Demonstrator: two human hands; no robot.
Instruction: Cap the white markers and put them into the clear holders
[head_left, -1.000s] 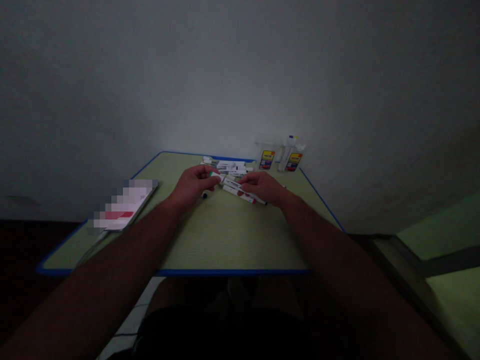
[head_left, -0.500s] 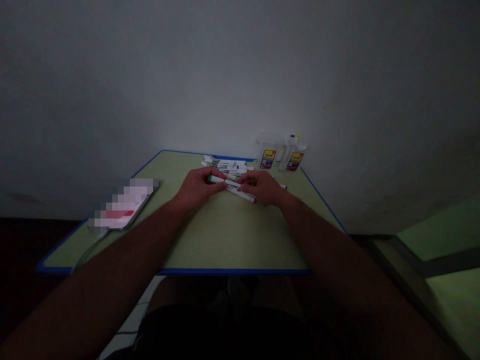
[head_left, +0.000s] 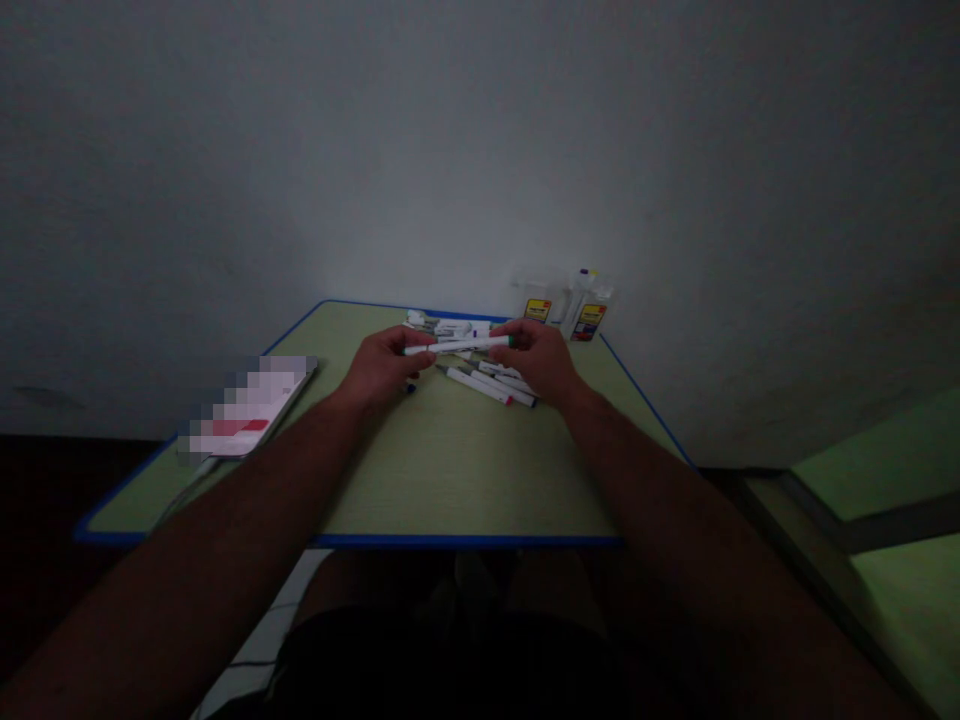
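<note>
My left hand [head_left: 381, 366] pinches one end of a white marker [head_left: 469, 344] with green ends. The fingers of my right hand [head_left: 541, 356] are closed on its other end, so the marker lies almost level between the two hands, above the table. Below it on the table are several loose white markers, among them a pink-ended marker [head_left: 481, 387] and a blue-ended marker [head_left: 519, 393]. A small dark blue tip [head_left: 411, 388] shows just under my left hand.
Behind my hands lies a pile of white markers [head_left: 450, 327]. Two clear plastic cases, one left [head_left: 537, 308] and one right [head_left: 589, 321], stand near the wall. A phone-like device [head_left: 262, 425] with a cable rests on the left of the blue-edged table [head_left: 465, 480].
The marker has risen and turned more level, while my hands have moved apart along it. More of the loose markers below now show.
</note>
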